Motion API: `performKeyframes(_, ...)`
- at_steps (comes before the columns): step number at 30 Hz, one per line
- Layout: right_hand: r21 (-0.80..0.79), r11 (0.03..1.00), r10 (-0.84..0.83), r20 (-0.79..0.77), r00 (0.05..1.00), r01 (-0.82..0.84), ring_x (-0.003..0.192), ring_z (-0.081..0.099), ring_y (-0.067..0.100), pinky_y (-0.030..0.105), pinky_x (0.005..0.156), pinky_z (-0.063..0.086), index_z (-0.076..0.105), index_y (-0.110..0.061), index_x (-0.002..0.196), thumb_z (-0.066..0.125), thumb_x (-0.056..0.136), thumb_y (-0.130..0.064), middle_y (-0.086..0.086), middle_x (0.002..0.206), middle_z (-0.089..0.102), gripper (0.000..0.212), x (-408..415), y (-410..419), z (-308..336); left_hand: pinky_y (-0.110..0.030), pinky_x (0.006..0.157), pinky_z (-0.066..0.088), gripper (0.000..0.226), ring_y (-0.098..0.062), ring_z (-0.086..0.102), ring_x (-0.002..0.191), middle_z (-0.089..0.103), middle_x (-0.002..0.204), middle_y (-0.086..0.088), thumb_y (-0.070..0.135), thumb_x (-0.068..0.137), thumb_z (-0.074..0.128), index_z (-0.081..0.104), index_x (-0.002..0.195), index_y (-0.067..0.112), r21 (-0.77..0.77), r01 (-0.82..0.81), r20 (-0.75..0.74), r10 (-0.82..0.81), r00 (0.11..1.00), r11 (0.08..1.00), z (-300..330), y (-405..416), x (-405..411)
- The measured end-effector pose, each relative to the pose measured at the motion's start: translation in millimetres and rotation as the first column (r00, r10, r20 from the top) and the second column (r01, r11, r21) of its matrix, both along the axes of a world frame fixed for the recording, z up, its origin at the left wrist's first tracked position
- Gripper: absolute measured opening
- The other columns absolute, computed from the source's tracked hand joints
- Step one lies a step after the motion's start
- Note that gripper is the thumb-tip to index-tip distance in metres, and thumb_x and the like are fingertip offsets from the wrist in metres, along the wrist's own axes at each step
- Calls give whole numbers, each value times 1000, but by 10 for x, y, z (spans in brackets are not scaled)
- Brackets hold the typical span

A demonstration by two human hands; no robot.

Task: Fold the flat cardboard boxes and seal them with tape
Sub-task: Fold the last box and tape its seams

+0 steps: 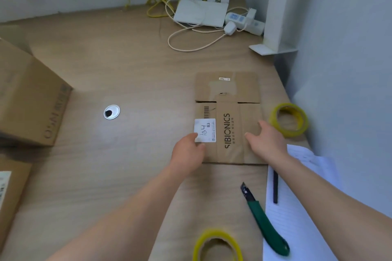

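A flat cardboard box (228,99) printed "SIBIONICS", with a white label marked "A34", lies on the wooden table right of centre. My left hand (187,152) grips the box's near left edge, thumb on the label's corner. Resting flat on the box's right side is my right hand (265,140), fingers straight and spread. One yellow tape roll (289,119) lies just right of the box, beside my right hand. A second yellow tape roll (217,243) sits at the table's near edge.
A green utility knife (265,220) lies near right beside white paper (297,207) with a black pen (275,186). Assembled cardboard boxes (31,99) stand at the left. A router, power strip (244,20) and cables sit at the back. A cable grommet (111,112) is mid-table.
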State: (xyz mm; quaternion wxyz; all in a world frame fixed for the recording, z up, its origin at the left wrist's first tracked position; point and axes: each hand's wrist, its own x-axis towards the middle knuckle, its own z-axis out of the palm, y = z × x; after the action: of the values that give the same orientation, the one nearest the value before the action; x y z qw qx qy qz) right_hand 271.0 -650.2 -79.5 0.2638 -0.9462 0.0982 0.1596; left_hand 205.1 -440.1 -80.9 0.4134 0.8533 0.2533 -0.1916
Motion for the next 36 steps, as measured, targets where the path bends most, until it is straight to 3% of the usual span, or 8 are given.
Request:
performKeyframes(5,262,952,-170,31,985,156,101,64,23,34,83,48,57,-24,126,67,85,-25,-9,108,66,43,63,193,208,-39,106,44,50,-19,58,119,61,131,0,18,90,54,50,141,16,-160,-245,30,252,967,956,99,212,1)
performKeyframes(8,586,752,-241,-182,953,302,93,71,26,48,87,57,69,-11,96,65,89,-15,4,98,75,9,31,385,309,-40,101,49,42,-15,64,107,68,116,5,18,88,57,60,130,19,-210,-280,45,295,954,937,164,436,-100)
performKeyframes(11,696,645,-194,-249,949,315,82,74,25,43,74,61,70,-6,86,61,91,-10,9,86,76,11,-126,669,430,-40,103,47,49,-15,62,111,66,122,4,27,86,61,56,135,19,-224,-284,31,298,954,932,243,642,-272)
performKeyframes(17,689,695,-193,-94,977,204,78,68,45,64,65,55,60,9,84,62,71,-27,25,83,70,38,-712,1330,693,-38,108,43,93,-10,55,122,58,134,9,73,62,65,49,141,26,-294,-131,156,183,971,947,754,851,-841)
performKeyframes(22,598,794,-183,62,981,110,52,41,20,39,54,42,45,0,60,62,63,-38,7,54,44,41,-1306,1811,890,-30,105,42,104,-5,48,128,48,135,25,78,52,67,47,142,30,-157,110,206,-77,976,981,1127,1012,-1443)
performKeyframes(26,525,850,-98,101,990,30,46,46,27,44,53,48,44,-4,55,60,70,-46,4,48,41,47,-1827,2142,1018,-39,98,51,56,-14,61,115,62,129,5,48,82,73,58,131,23,-323,42,115,-5,993,946,1149,1334,-1903)
performKeyframes(29,505,863,-39,92,995,-13,59,64,37,53,61,57,50,1,62,54,78,-50,14,52,56,54,-2158,2351,1052,-26,76,54,23,-13,67,105,71,115,4,37,93,63,69,113,27,-470,8,107,47,993,883,1140,1547,-2233)
performKeyframes(36,489,870,29,83,996,-66,60,70,22,54,67,57,58,-8,61,55,86,-26,-2,50,58,30,-2595,2559,1005,-35,57,45,25,-19,44,59,47,61,0,16,92,43,51,71,6,-153,69,190,-39,981,986,997,1826,-2652)
